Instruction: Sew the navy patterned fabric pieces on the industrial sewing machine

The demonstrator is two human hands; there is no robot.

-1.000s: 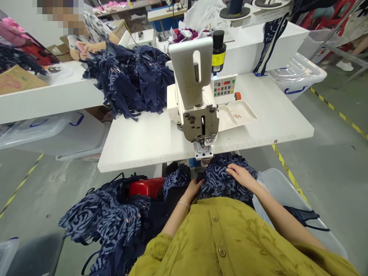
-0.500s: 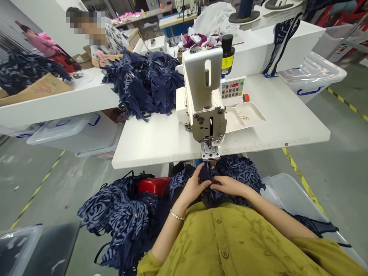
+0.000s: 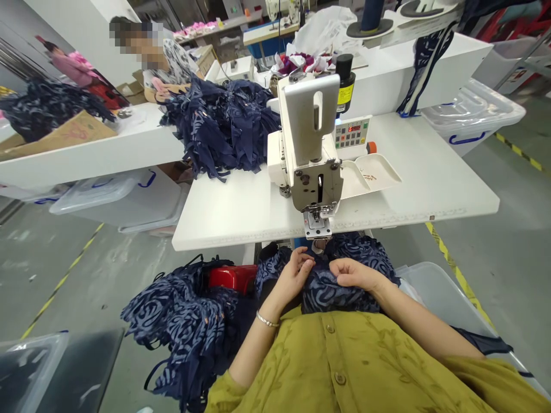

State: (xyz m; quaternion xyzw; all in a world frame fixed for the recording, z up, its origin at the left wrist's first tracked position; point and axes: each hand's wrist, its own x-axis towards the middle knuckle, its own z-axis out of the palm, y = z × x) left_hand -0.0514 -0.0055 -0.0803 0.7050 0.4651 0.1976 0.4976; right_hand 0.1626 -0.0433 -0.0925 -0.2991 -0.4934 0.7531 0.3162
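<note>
In my lap, under the front edge of the sewing machine table, lies a navy patterned garment [image 3: 331, 293]. My right hand [image 3: 356, 274] has its fingers curled closed on the upper edge of that cloth. On the other side, my left hand [image 3: 295, 276], with a bracelet at its wrist, pinches the garment's dark left edge, its fingers bent and thumb close to them; the fingertips are partly hidden. Just above both hands sits the sewing machine [image 3: 316, 155], its needle plate [image 3: 317, 229] bare of cloth. More navy patterned cloth [image 3: 365, 255] bunches beyond my right hand.
A heap of navy garments [image 3: 185, 321] lies over a red stool [image 3: 232, 279] at left. Navy pieces [image 3: 228, 123] pile on the white table [image 3: 232, 223]. A divided tray [image 3: 379, 172] holds small bits. A clear bin [image 3: 434, 281] stands right. Another person [image 3: 176, 63] sits beyond.
My hands came together at the garment's middle, then parted slightly, the right hand shifting right. The garment's patterned side has turned up in my lap. The view has swung left.
</note>
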